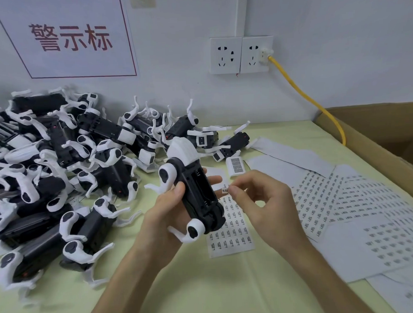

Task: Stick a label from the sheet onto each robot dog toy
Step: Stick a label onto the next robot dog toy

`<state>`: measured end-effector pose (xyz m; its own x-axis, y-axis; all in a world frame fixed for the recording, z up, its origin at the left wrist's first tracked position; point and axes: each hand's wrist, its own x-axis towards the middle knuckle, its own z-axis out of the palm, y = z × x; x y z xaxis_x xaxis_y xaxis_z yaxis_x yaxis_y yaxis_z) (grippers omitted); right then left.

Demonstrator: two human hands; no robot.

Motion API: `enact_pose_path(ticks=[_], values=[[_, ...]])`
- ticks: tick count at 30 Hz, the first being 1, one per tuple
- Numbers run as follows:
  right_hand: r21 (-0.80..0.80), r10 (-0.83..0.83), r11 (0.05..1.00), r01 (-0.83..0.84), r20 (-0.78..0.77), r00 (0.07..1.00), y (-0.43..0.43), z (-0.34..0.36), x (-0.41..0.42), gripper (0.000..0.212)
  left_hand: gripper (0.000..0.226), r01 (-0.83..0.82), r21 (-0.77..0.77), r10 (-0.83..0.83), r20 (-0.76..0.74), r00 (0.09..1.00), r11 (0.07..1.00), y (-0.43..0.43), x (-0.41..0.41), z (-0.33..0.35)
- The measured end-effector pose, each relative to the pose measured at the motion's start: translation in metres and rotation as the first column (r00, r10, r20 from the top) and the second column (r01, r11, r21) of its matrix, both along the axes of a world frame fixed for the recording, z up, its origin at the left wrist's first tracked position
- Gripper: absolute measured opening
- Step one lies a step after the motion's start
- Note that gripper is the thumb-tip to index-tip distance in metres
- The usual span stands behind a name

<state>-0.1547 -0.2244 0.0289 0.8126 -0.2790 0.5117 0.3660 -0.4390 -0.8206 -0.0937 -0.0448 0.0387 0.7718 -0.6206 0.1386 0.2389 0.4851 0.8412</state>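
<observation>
My left hand (166, 213) grips a black-and-white robot dog toy (194, 192) above the table, belly up, its open battery bay facing me. My right hand (257, 196) pinches a small white label (225, 188) between thumb and forefinger, right beside the toy's right flank. Below the toy lies a label sheet (230, 235) with rows of small printed labels. A big pile of robot dog toys (59, 174) covers the left side of the table.
More label sheets (359, 211) spread over the pale green table (206, 286) at right. An open cardboard box (389, 134) stands at far right. A yellow cable (312, 99) runs from the wall socket (241, 55) down behind the box.
</observation>
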Motion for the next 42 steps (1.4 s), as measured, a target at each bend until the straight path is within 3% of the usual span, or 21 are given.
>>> enact_pose_path(ticks=[5, 8, 11, 14, 17, 25, 34, 42], values=[[0.055, -0.044, 0.998, 0.041, 0.052, 0.998, 0.002, 0.004, -0.003, 0.008, 0.052, -0.177, 0.076, 0.175, 0.032, 0.984, 0.981, -0.008, 0.005, -0.01], [0.136, -0.03, 0.99, 0.023, 0.055, 0.998, 0.003, 0.008, -0.005, 0.006, 0.05, -0.239, 0.034, 0.242, -0.119, 0.963, 0.97, -0.009, 0.005, -0.015], [0.227, 0.039, 0.973, -0.046, 0.033, 0.999, 0.007, 0.011, -0.006, 0.006, 0.024, -0.286, 0.022, 0.284, -0.199, 0.938, 0.958, -0.014, 0.002, -0.016], [0.302, 0.113, 0.946, -0.117, 0.03, 0.993, 0.015, 0.012, -0.007, 0.007, 0.022, -0.329, -0.006, 0.315, -0.273, 0.909, 0.944, -0.02, -0.003, -0.019], [0.246, 0.114, 0.962, -0.116, 0.022, 0.993, 0.025, 0.011, -0.009, 0.01, 0.025, -0.34, -0.006, 0.329, -0.241, 0.913, 0.94, -0.025, -0.006, -0.025], [0.159, 0.012, 0.987, -0.002, -0.056, 0.998, 0.028, 0.003, -0.008, 0.026, 0.008, -0.352, -0.022, 0.346, -0.138, 0.928, 0.936, -0.028, -0.013, -0.026], [0.087, -0.006, 0.996, 0.015, -0.103, 0.995, 0.03, 0.004, -0.01, 0.029, 0.017, -0.355, -0.042, 0.348, -0.122, 0.929, 0.934, -0.028, -0.014, -0.022], [0.142, 0.025, 0.99, -0.004, -0.145, 0.989, 0.029, 0.005, -0.011, 0.027, 0.015, -0.395, 0.063, 0.399, -0.077, 0.914, 0.916, -0.026, -0.013, -0.025]])
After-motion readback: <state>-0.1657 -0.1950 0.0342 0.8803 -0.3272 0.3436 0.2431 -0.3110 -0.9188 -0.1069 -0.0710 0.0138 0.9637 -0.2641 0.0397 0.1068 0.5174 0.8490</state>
